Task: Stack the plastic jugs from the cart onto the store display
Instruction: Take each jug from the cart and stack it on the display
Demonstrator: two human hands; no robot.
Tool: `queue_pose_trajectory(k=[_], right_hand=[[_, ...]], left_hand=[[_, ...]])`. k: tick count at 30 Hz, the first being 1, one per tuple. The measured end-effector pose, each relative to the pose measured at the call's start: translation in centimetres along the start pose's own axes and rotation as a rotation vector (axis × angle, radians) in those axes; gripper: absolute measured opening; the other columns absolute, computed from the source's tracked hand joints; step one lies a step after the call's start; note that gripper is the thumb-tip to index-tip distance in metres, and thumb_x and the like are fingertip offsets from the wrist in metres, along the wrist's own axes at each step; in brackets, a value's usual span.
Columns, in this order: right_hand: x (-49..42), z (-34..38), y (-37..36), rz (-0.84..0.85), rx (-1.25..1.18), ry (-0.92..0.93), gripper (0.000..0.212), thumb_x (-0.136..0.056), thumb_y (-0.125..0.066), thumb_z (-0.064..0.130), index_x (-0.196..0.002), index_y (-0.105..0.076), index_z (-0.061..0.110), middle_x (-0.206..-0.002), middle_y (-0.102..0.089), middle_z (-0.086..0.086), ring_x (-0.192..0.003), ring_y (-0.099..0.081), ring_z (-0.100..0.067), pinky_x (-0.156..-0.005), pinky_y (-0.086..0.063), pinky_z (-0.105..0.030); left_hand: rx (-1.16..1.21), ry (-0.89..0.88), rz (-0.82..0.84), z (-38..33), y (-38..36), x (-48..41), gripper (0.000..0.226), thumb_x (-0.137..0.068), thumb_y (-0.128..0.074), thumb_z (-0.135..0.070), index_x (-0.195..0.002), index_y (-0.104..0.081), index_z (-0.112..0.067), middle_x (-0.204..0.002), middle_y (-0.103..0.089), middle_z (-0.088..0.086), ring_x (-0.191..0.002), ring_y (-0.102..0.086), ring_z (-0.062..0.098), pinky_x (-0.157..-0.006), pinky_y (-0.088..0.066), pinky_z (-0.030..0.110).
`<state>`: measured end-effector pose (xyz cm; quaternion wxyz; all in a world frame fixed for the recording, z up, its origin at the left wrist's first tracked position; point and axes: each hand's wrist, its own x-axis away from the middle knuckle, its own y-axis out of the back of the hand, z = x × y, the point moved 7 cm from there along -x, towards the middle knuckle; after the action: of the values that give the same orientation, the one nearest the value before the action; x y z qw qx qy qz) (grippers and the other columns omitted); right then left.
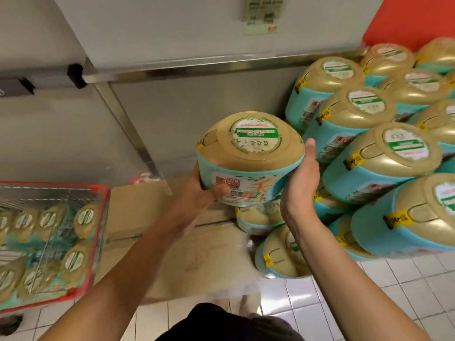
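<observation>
The jug (248, 153), teal-sided with a gold, round-labelled top facing the camera, is held in the air between both hands, its contents not visible. The left hand (204, 190) grips its lower left side with the thumb across the front label. The right hand (301, 178) cups the right side with the thumb pointing up and the fingers hidden behind. Just right of it is the stack (381, 148) of matching jugs, standing on the tiled floor (369, 279). At the far left, a red-rimmed wire cart (98, 242) holds more jugs (49, 242), with flat cardboard (152, 242) lying between the cart and the stack.
</observation>
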<state>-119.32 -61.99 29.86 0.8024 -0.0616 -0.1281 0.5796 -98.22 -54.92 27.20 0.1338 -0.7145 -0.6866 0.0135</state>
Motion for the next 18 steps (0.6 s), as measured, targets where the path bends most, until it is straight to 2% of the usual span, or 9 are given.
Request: queue_pose_trajectory(k=[3, 6, 9, 13, 15, 18], right_hand=[[-2.5, 0.0, -2.1, 0.022, -0.027, -0.011, 0.054, -0.095, -0.045, 0.065, -0.114, -0.076, 0.026, -0.119, -0.078, 0.006, -0.116, -0.07, -0.01, -0.109, -0.051, -0.041], [-5.4, -0.2, -4.3, 0.064, -0.044, -0.028, 0.05, -0.097, -0.042, 0.062, -0.109, -0.079, 0.031, -0.117, -0.078, 0.007, -0.113, -0.071, -0.009, -0.103, -0.052, -0.039], [-7.8, -0.6, -6.1, 0.064, -0.047, -0.061, 0.058, -0.1, -0.041, 0.062, -0.131, -0.069, 0.021, -0.133, -0.072, 0.002, -0.126, -0.065, -0.015, -0.116, -0.046, -0.045], [-10.2, -1.0, -7.5, 0.061, -0.093, -0.043, 0.049, -0.109, -0.036, 0.055, -0.116, -0.073, 0.024, -0.118, -0.078, 0.003, -0.115, -0.071, -0.013, -0.105, -0.052, -0.038], [-11.1, -1.4, -8.0, 0.048, -0.127, -0.075, 0.05, -0.111, -0.033, 0.053, -0.119, -0.072, 0.022, -0.118, -0.078, 0.0, -0.115, -0.072, -0.016, -0.103, -0.054, -0.039], [-12.7, -1.9, -9.0, 0.044, -0.158, -0.117, 0.049, -0.111, -0.033, 0.054, -0.111, -0.073, 0.024, -0.106, -0.08, 0.004, -0.105, -0.075, -0.013, -0.093, -0.056, -0.034]], left_hand=[[0.022, -0.03, -0.063, -1.3, 0.8, -3.7, 0.123, -0.056, -0.097, -0.055, -0.152, -0.036, -0.007, -0.139, -0.064, 0.018, -0.128, -0.063, 0.036, -0.101, -0.055, 0.053], [0.007, -0.046, -0.111, -1.6, 1.5, -7.4, 0.117, -0.058, -0.093, -0.062, -0.15, -0.038, -0.013, -0.139, -0.065, 0.012, -0.128, -0.064, 0.032, -0.099, -0.055, 0.053], [0.036, -0.034, -0.169, -1.2, 2.4, -10.6, 0.112, -0.058, -0.091, -0.067, -0.146, -0.04, -0.018, -0.135, -0.069, 0.005, -0.125, -0.066, 0.026, -0.093, -0.059, 0.044], [-0.021, -0.07, -0.192, -0.7, 3.3, -14.3, 0.092, -0.065, -0.093, -0.056, -0.138, -0.042, -0.028, -0.129, -0.071, -0.003, -0.122, -0.068, 0.019, -0.091, -0.06, 0.034], [-0.065, -0.076, -0.187, -0.6, 3.5, -15.6, 0.091, -0.063, -0.097, -0.048, -0.135, -0.043, -0.034, -0.126, -0.072, -0.008, -0.118, -0.069, 0.013, -0.087, -0.06, 0.028], [-0.097, -0.089, -0.194, -0.3, 3.6, -17.1, 0.098, -0.056, -0.101, -0.04, -0.133, -0.042, -0.036, -0.123, -0.072, -0.011, -0.115, -0.07, 0.011, -0.085, -0.06, 0.025]])
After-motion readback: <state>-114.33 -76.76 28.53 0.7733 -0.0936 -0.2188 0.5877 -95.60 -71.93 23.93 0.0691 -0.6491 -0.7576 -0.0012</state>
